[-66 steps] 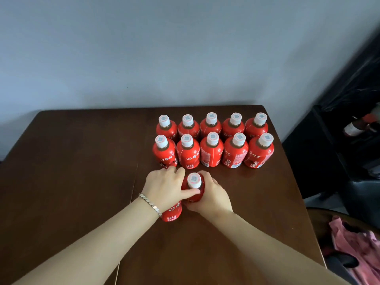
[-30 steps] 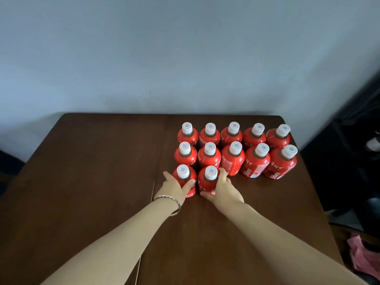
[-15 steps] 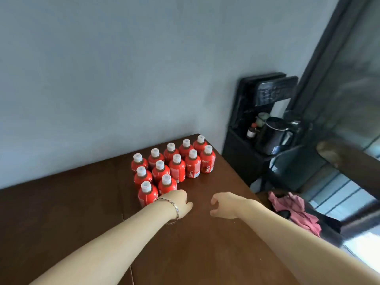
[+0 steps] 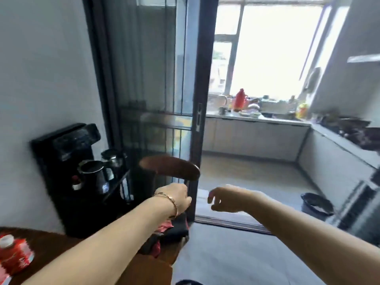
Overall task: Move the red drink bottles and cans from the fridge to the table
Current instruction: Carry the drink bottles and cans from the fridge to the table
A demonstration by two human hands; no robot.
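Note:
Only the edge of the group of red drink bottles [image 4: 15, 257] with white caps shows, at the bottom left on the dark wooden table [image 4: 51, 245]. My left hand [image 4: 174, 197], with a bracelet at the wrist, hangs in the air in front of me with loosely curled fingers and holds nothing. My right hand [image 4: 227, 199] is beside it, also relaxed and holding nothing. Both hands are well to the right of the bottles. The fridge is not in view.
A black water dispenser [image 4: 67, 171] with kettles stands by the wall. A wooden chair [image 4: 170, 168] with clothes on its seat is before a dark sliding glass door [image 4: 156, 99]. Beyond lie a kitchen counter [image 4: 257, 118] and a black bin [image 4: 316, 205].
Both hands let go of the two front bottles on the table and lifted off. The view swung right, away from the table toward the kitchen doorway.

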